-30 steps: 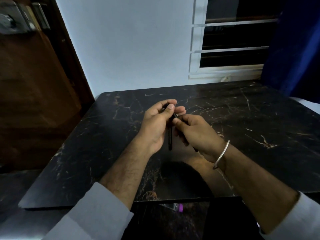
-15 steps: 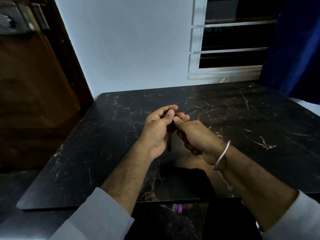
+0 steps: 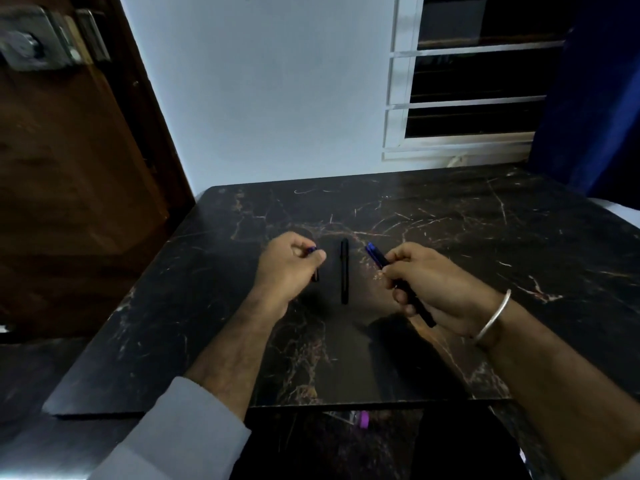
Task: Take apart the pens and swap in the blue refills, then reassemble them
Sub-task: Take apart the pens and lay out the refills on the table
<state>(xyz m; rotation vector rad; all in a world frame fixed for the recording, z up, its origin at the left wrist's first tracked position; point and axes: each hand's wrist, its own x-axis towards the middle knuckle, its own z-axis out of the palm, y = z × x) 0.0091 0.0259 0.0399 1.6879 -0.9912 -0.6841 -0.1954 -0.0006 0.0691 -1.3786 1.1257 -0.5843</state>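
Observation:
A black pen [image 3: 344,270] lies on the dark marble table [image 3: 485,237], pointing away from me, between my two hands. My left hand [image 3: 289,268] is closed on a short dark pen part [image 3: 314,268] with a blue tip showing above the thumb. My right hand [image 3: 429,285] grips a longer dark pen piece [image 3: 377,257] whose blue end sticks out up and to the left; its black lower end pokes out below the palm. Both hands hover just above the table, apart from each other.
A wooden door [image 3: 69,188] with a metal latch stands at the left. A barred window [image 3: 474,84] and a blue curtain [image 3: 595,98] are behind the table. A small purple object [image 3: 363,419] lies below the table's near edge.
My hands were together on one pen; now they have drawn apart, each with a piece. A black pen now shows on the table between them.

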